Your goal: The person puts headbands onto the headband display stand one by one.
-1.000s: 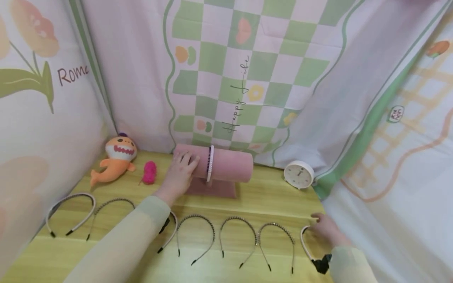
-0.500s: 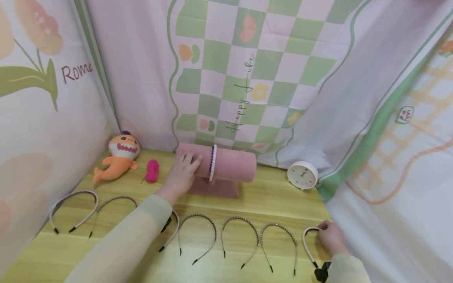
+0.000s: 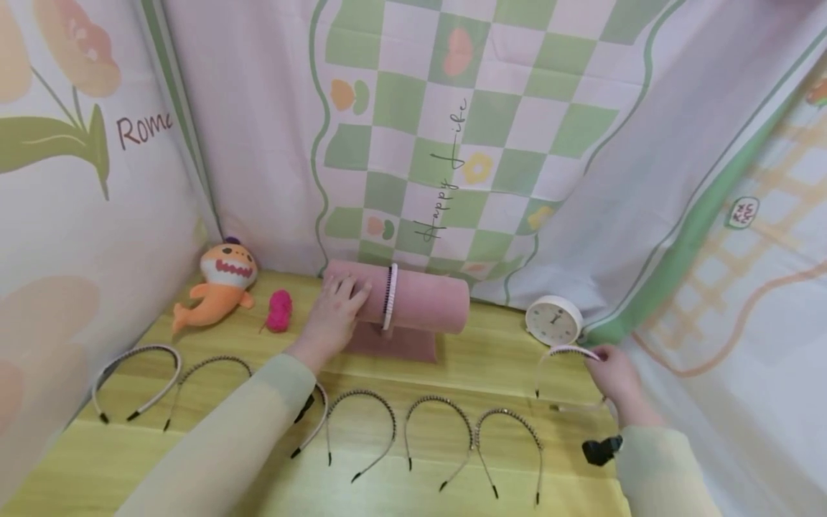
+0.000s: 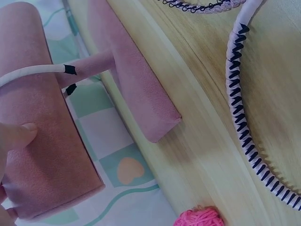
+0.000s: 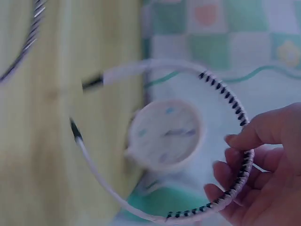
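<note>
A pink padded headband stand (image 3: pixel 426 301) is at the back of the table, its roll lying sideways on a flat base. Around the roll sits a white headband (image 3: pixel 390 301) with dark trim. My left hand (image 3: pixel 326 316) holds the roll's left end; the left wrist view has its thumb (image 4: pixel 21 135) on the pink surface and other fingertips at the edge. Near the clock, my right hand (image 3: pixel 617 377) grips a white headband with black wrapping (image 5: pixel 235 106) by its curved middle, raised off the table. Its two black-tipped ends (image 5: pixel 92 83) point away from the palm.
A row of headbands (image 3: pixel 439 400) lies along the front of the wooden table (image 3: pixel 258 495), partly behind my left sleeve. Farther back are an orange shark plush (image 3: pixel 220 287), pink yarn (image 3: pixel 280 310) and a round white clock (image 3: pixel 553 320). Printed curtains (image 3: pixel 400 194) enclose the back and sides.
My right hand has taken hold of the rightmost headband and lifted it from the table, up toward the clock. My left hand stays on the stand.
</note>
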Demonstrator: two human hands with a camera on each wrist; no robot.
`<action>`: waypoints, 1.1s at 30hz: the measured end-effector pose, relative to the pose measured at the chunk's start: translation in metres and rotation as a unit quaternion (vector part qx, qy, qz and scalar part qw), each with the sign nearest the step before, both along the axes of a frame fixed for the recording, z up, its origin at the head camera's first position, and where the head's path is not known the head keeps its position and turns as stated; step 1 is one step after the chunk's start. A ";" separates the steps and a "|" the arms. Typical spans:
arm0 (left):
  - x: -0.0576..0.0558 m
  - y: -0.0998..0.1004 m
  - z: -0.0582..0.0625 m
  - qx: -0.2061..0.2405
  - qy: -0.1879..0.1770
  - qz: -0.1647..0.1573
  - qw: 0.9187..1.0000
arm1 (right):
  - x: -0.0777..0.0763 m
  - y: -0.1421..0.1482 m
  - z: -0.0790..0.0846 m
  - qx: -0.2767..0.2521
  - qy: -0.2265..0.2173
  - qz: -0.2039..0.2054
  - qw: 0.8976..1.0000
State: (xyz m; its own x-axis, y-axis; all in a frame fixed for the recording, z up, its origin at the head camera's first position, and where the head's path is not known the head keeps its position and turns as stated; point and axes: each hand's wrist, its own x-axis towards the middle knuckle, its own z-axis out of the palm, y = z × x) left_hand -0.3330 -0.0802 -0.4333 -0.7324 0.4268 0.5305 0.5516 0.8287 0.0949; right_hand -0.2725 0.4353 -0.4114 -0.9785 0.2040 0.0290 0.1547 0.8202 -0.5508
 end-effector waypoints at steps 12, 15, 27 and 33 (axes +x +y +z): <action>-0.003 0.002 -0.003 -0.003 0.003 -0.001 1.000 | -0.031 -0.069 0.044 -0.426 -0.046 0.071 0.901; -0.003 0.002 -0.003 0.000 0.006 -0.001 1.000 | -0.034 -0.087 0.041 -0.506 -0.051 0.109 0.854; 0.000 0.003 -0.002 -0.002 0.014 0.011 1.000 | -0.050 -0.147 0.042 -0.653 -0.072 0.185 0.731; 0.001 0.003 -0.001 -0.006 0.005 0.017 1.000 | -0.059 -0.161 0.037 -0.664 -0.095 0.194 0.716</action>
State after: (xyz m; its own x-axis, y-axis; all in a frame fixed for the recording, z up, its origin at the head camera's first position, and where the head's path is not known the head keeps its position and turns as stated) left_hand -0.3322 -0.0772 -0.4338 -0.7417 0.4075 0.5327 0.5231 0.8486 0.0791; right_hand -0.3318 0.2740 -0.3748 -0.9293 -0.3604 -0.0804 0.2338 -0.4058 -0.8836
